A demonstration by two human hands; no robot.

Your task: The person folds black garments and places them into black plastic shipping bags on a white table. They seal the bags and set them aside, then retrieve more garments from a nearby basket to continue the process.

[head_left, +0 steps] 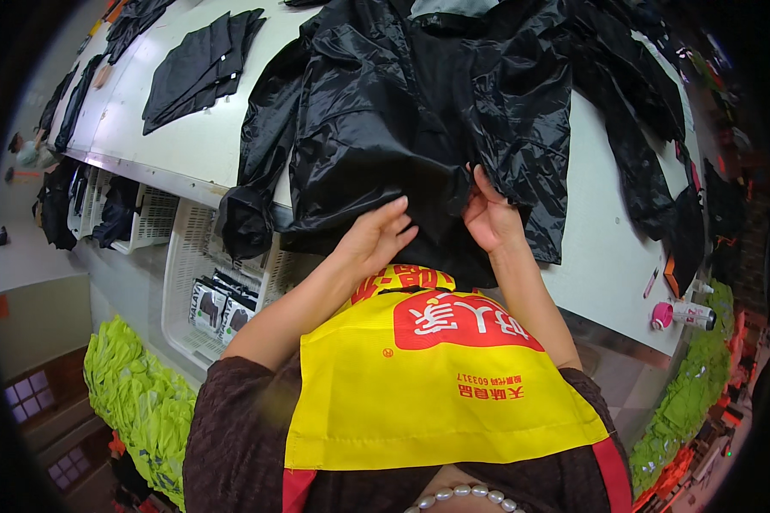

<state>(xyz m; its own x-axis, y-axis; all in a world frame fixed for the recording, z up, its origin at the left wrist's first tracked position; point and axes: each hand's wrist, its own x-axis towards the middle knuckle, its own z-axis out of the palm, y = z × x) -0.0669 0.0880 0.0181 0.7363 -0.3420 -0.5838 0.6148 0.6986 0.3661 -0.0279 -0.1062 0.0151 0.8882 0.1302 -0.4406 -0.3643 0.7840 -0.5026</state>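
A shiny black jacket (364, 128) lies spread over the white table (603, 248), its lower edge toward me. My right hand (490, 215) pinches the edge of its front opening near the hem, thumb and fingers closed on the fabric. Beside the hem, my left hand (375, 235) has its fingers apart and slightly bent, with no cloth held in them. One sleeve cuff (246, 224) hangs over the table's front edge on the left. The cloth hanging below the hem is partly hidden by my hands and the yellow apron (436, 410).
Folded black garments (201, 68) lie at the far left of the table. Under it, a white plastic basket (180, 282) holds packaged items. More black clothing (633, 162) and a small bottle (691, 315) are on the right. Bright green cloth piles (133, 402) flank me.
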